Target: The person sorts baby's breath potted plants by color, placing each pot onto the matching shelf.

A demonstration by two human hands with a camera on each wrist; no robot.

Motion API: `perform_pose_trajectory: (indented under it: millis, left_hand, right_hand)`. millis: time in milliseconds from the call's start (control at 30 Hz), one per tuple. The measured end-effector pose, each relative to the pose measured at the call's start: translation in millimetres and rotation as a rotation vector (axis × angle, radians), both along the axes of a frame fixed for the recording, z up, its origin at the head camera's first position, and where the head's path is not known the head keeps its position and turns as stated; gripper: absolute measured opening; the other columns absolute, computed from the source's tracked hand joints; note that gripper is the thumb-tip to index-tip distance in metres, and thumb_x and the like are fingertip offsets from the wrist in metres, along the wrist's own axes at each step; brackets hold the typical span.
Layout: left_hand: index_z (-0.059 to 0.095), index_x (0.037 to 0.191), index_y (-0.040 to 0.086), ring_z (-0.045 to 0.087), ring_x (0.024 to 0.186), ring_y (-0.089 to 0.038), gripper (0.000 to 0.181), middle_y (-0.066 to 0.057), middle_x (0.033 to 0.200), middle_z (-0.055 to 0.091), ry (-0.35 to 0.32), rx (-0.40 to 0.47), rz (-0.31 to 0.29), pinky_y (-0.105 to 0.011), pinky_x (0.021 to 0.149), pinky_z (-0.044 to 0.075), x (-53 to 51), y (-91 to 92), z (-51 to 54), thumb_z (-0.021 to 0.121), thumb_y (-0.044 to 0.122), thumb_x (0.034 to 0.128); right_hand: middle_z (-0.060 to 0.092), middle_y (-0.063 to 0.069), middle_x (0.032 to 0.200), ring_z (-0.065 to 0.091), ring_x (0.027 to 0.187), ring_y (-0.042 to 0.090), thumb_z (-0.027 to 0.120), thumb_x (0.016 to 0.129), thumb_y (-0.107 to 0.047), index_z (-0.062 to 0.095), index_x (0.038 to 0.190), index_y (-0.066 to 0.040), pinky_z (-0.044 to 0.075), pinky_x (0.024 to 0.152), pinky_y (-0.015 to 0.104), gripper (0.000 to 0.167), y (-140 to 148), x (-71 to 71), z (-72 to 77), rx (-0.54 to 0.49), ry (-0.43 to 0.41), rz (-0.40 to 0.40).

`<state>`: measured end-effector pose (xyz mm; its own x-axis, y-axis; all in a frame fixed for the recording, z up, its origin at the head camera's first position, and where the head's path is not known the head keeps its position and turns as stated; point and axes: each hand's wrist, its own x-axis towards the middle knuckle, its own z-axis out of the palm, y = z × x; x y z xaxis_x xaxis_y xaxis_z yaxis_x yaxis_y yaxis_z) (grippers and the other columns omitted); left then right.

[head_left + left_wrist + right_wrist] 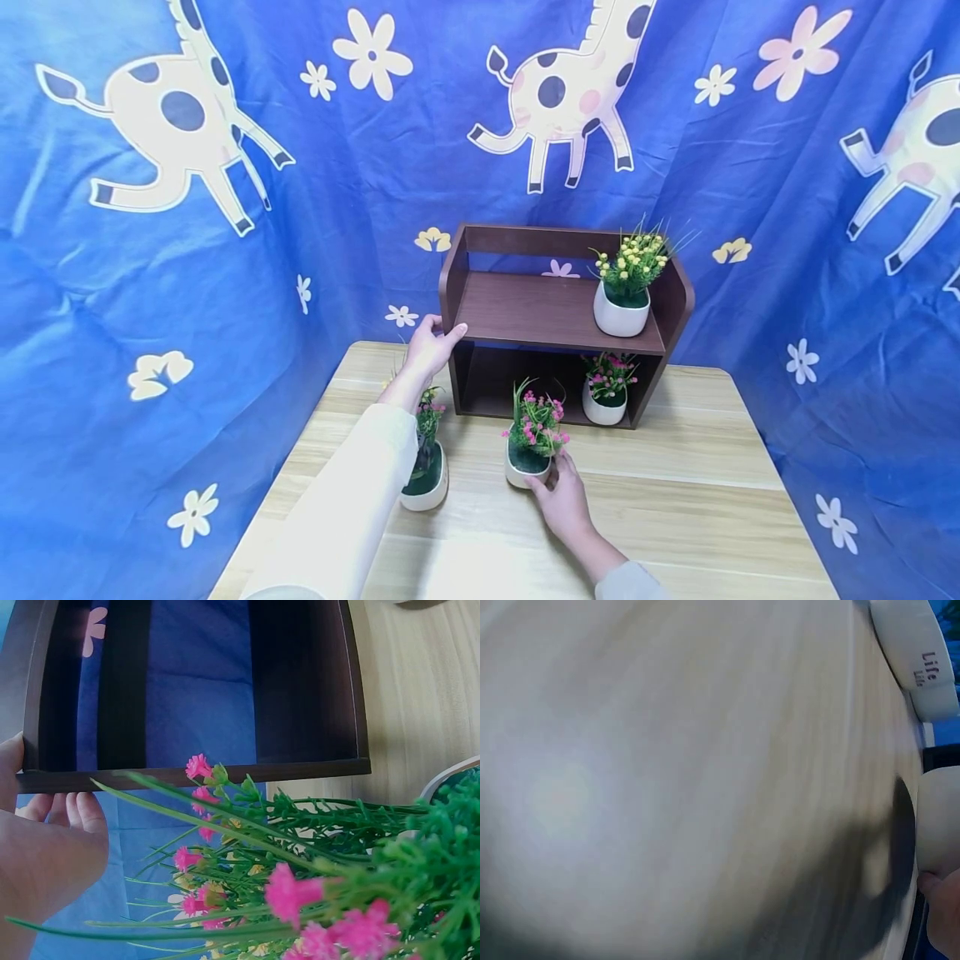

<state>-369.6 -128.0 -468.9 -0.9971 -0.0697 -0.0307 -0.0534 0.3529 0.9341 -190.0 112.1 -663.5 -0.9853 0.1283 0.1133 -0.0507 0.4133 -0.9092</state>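
Note:
A dark brown two-tier shelf [543,304] stands at the back of the table. My left hand [429,350] grips its left side panel, thumb in front and fingers on the outer face, as the left wrist view also shows. In my right hand [566,500] is a white pot [525,475] with pink artificial flowers [536,421], pinched between thumb and fingers in front of the shelf. Whether its base touches the table cannot be told. Below my left forearm stands another potted plant [424,500], partly hidden by the sleeve; its pink flowers [289,896] fill the left wrist view's foreground.
On the upper tier, at the right, sits a yellow-flowered potted plant [622,317]. A pink-flowered potted plant [604,408] occupies the lower tier's right end. Under everything is a light wooden table [697,467]. A blue patterned curtain [360,183] surrounds its back and sides.

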Motion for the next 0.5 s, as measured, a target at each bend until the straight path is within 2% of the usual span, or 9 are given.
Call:
perform_pose_trajectory:
  millis: [233, 500]
  left_hand:
    - [0.054, 0.134, 0.006, 0.057, 0.144, -0.038, 0.051, -0.022, 0.15, 0.06, 0.001, 0.0, 0.003, -0.053, 0.122, 0.046, -1.0, -1.3, -1.8, 0.074, 0.041, 0.1031]
    - [0.055, 0.134, 0.006, 0.057, 0.145, -0.038, 0.052, -0.022, 0.149, 0.061, -0.002, 0.003, 0.005, -0.054, 0.123, 0.046, 0.0, -0.7, -0.2, 0.075, 0.042, 0.102]
  right_hand:
    - [0.045, 0.039, 0.158, 0.067, 0.131, 0.049, 0.085, 0.094, -0.013, 0.049, 0.15, 0.016, 0.059, 0.107, 0.045, 0.073, 10.4, -13.8, 3.7, -0.009, 0.011, -0.021]
    - [0.049, 0.037, 0.157, 0.054, 0.144, 0.054, 0.085, 0.094, -0.014, 0.053, 0.147, 0.015, 0.052, 0.115, 0.055, 0.068, 20.3, -27.3, 11.1, 0.055, 0.052, -0.081]
